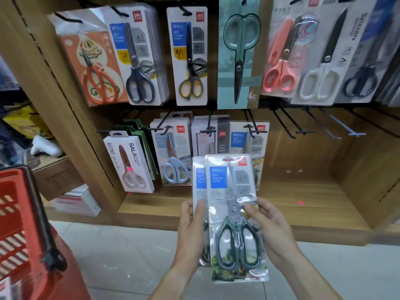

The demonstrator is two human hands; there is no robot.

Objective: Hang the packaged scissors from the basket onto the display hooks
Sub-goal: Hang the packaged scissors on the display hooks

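Note:
Two clear packs of dark green-handled scissors are held upright in front of the lower shelf. The front pack (234, 213) is pinched at its right edge by my right hand (266, 226). A second pack (200, 185) sits behind it, offset to the left, gripped by my left hand (190, 226) along its left edge. The red basket (19, 224) stands at the lower left. Bare black display hooks (287, 126) jut out on the lower row to the right of the packs.
Packaged scissors hang on the upper row (190, 57) and on the lower row's left hooks (173, 152). A wooden shelf base (303, 204) runs below. Cardboard boxes (71, 191) sit left of the wooden side panel. Grey floor lies beneath my arms.

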